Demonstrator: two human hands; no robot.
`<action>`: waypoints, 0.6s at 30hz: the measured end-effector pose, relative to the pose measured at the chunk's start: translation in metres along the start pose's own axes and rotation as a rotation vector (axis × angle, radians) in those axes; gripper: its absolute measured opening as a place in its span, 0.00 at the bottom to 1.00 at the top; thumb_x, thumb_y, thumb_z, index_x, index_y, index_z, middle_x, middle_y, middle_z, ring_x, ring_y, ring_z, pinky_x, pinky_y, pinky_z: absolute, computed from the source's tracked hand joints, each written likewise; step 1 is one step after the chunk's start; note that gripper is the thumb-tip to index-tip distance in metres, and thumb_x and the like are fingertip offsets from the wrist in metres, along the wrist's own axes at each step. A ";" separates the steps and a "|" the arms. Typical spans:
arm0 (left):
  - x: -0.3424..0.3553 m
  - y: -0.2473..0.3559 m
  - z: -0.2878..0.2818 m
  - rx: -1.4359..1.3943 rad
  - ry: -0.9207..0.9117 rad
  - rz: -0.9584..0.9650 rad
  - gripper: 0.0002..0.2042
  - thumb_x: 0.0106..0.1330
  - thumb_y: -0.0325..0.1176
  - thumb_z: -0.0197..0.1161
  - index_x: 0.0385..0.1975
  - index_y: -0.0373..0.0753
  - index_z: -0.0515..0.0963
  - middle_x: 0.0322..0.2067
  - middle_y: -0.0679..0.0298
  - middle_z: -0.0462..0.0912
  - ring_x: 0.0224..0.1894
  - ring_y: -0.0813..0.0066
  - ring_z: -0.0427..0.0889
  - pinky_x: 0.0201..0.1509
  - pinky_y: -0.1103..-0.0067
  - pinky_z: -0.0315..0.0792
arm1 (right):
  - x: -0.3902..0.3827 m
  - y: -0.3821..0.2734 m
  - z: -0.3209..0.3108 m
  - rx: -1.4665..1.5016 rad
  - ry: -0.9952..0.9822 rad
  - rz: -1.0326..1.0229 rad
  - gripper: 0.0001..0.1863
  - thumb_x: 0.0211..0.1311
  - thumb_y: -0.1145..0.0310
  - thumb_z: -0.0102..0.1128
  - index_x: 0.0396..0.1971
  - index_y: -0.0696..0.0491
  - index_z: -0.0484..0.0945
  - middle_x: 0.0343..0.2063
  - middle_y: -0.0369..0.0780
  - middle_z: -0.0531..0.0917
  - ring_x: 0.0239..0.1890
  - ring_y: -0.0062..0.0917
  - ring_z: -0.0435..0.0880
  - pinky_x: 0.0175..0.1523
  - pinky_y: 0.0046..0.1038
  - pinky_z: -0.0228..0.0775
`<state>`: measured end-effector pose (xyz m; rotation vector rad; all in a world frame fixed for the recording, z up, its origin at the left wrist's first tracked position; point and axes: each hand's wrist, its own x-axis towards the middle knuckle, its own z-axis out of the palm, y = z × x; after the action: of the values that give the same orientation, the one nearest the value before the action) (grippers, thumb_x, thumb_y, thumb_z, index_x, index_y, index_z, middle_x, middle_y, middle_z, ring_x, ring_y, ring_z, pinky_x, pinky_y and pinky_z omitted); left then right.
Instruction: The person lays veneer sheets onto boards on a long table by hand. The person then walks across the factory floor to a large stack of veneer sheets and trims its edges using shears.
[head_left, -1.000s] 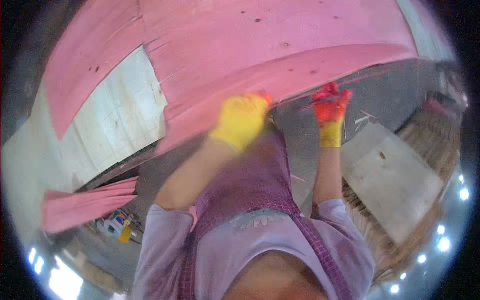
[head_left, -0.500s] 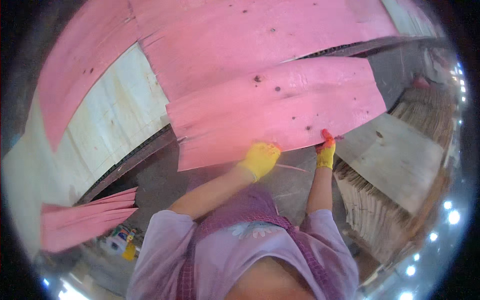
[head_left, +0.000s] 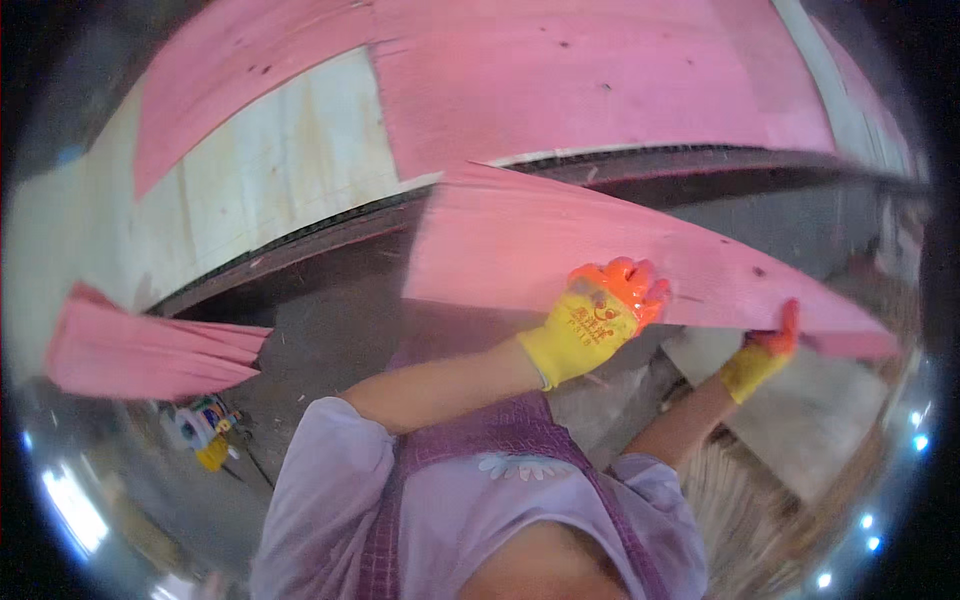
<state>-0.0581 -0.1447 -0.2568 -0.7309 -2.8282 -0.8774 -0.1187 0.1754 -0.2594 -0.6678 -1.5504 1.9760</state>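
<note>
A pink-coated wood veneer sheet (head_left: 540, 240) is held up in front of me, tilted, its right end narrowing toward the lower right. My left hand (head_left: 603, 315), in a yellow glove with orange fingers, is closed on the sheet's near edge around the middle. Further right, my right hand (head_left: 766, 357), gloved alike, grips the same edge with the thumb on top and the other fingers mostly hidden. The sheet's far left corner overlaps the edge of a long table in view. On that table lie large pink veneer sheets (head_left: 600, 80) and a bare pale sheet (head_left: 285, 160).
A bundle of pink strips (head_left: 150, 345) juts out at the left, above a small colourful container (head_left: 200, 425). To my right stands a stack of veneer (head_left: 750, 480) with a pale sheet (head_left: 815, 410) on top. A dark table edge (head_left: 290, 250) runs across ahead.
Both hands have moved right with the pink sheet, which has come away from the large sheets and now tilts, its right end swung over the stack. My view has also turned.
</note>
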 end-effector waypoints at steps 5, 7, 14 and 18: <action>-0.020 -0.011 -0.040 -0.167 0.185 -0.007 0.32 0.53 0.39 0.64 0.62 0.49 0.65 0.53 0.68 0.71 0.43 0.69 0.74 0.39 0.75 0.72 | 0.006 -0.051 0.078 -0.439 -0.300 -0.799 0.18 0.55 0.74 0.60 0.47 0.61 0.76 0.47 0.48 0.79 0.45 0.37 0.80 0.56 0.33 0.71; -0.031 -0.039 -0.048 -0.720 0.196 -0.075 0.32 0.54 0.38 0.66 0.62 0.48 0.64 0.55 0.66 0.70 0.44 0.72 0.73 0.40 0.76 0.72 | -0.012 -0.062 0.127 -0.269 -0.557 -0.804 0.21 0.53 0.75 0.62 0.49 0.62 0.74 0.46 0.48 0.79 0.48 0.36 0.79 0.56 0.35 0.70; -0.069 -0.199 -0.152 -0.879 0.614 -0.351 0.44 0.57 0.35 0.68 0.70 0.52 0.45 0.64 0.50 0.59 0.53 0.74 0.70 0.46 0.80 0.71 | -0.206 -0.127 0.298 -0.215 -1.119 -0.581 0.25 0.51 0.75 0.66 0.51 0.60 0.71 0.44 0.41 0.80 0.47 0.26 0.77 0.55 0.29 0.67; -0.152 -0.325 -0.216 -1.209 1.088 -0.394 0.49 0.58 0.45 0.65 0.69 0.54 0.32 0.69 0.59 0.45 0.64 0.62 0.60 0.59 0.66 0.63 | -0.268 -0.109 0.368 -0.338 -1.298 -0.501 0.23 0.52 0.75 0.66 0.50 0.57 0.73 0.43 0.36 0.80 0.45 0.21 0.76 0.51 0.27 0.68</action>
<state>-0.0886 -0.5617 -0.2773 0.3069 -1.2913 -2.1584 -0.1567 -0.2460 -0.0591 1.0729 -2.4131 1.7368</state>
